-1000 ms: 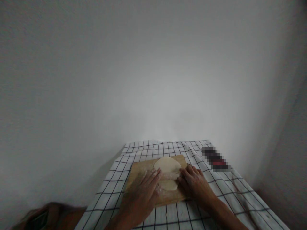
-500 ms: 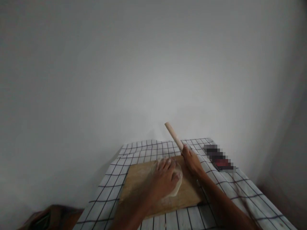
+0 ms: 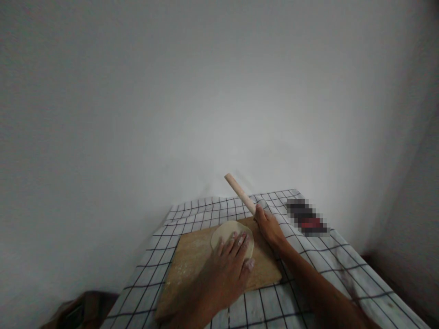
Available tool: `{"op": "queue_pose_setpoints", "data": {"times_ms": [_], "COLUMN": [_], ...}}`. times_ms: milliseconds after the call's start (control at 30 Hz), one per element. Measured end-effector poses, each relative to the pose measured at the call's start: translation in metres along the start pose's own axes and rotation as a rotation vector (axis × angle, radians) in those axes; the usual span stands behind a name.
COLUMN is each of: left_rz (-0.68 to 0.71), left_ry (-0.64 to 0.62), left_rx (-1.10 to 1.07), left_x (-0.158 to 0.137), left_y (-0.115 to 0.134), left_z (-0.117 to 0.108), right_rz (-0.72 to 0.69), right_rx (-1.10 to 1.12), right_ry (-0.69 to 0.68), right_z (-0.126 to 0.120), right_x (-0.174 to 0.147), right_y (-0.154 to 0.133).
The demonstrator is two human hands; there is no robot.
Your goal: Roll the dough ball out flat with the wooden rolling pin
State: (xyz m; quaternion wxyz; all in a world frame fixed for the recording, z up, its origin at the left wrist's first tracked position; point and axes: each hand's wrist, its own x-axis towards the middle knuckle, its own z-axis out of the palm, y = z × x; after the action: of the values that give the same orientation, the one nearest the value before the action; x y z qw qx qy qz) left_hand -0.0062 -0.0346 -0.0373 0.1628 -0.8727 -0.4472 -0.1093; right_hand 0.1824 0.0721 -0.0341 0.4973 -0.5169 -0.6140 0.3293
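Note:
A flat, round sheet of dough [image 3: 229, 230] lies on a wooden board [image 3: 192, 260] dusted with flour. My left hand [image 3: 233, 258] rests on the near part of the dough, palm down, its floury fingers spread out. To the right, my right hand [image 3: 269, 226] grips the near end of a pale wooden rolling pin [image 3: 240, 191]. The pin slants up and away to the left, raised off the dough at the board's far right corner.
A black-and-white checked cloth [image 3: 195, 214] covers the table. A blurred-out dark and red object [image 3: 307, 218] lies at its right side. Behind stands a plain wall [image 3: 219, 91]. A dark brown object [image 3: 85, 308] is low at the left.
My left hand has slid toward me on the dough, uncovering its far part. My right hand and the rolling pin sit slightly further left, and the view has shifted a little.

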Motion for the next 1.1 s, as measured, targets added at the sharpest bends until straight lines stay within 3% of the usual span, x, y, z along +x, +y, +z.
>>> {"op": "queue_pose_setpoints", "data": {"times_ms": [467,633,767,933,1100], "left_rz": [-0.095,-0.104,-0.073,-0.245,-0.115], "left_ry": [-0.006,-0.02,0.016,0.104,0.082], "left_rx": [-0.09,-0.17,-0.215,-0.3,-0.347], "left_x": [0.007,0.004,0.007,0.021,0.02], "left_y": [0.008,0.006,-0.005,-0.03,-0.045], "left_z": [-0.016,-0.012,-0.009,-0.018,-0.013], "right_rz": [0.016,0.057,0.046,0.028,0.022], "right_rx": [0.107,0.122,0.133,0.159,0.131], "right_ry": [0.014,0.017,0.02,0.034,0.011], "right_z": [-0.003,-0.003,-0.003,-0.002,-0.001], "right_x": [-0.006,-0.003,-0.002,0.0,0.0], "right_y": [-0.001,-0.001,-0.001,-0.001,-0.001]}}
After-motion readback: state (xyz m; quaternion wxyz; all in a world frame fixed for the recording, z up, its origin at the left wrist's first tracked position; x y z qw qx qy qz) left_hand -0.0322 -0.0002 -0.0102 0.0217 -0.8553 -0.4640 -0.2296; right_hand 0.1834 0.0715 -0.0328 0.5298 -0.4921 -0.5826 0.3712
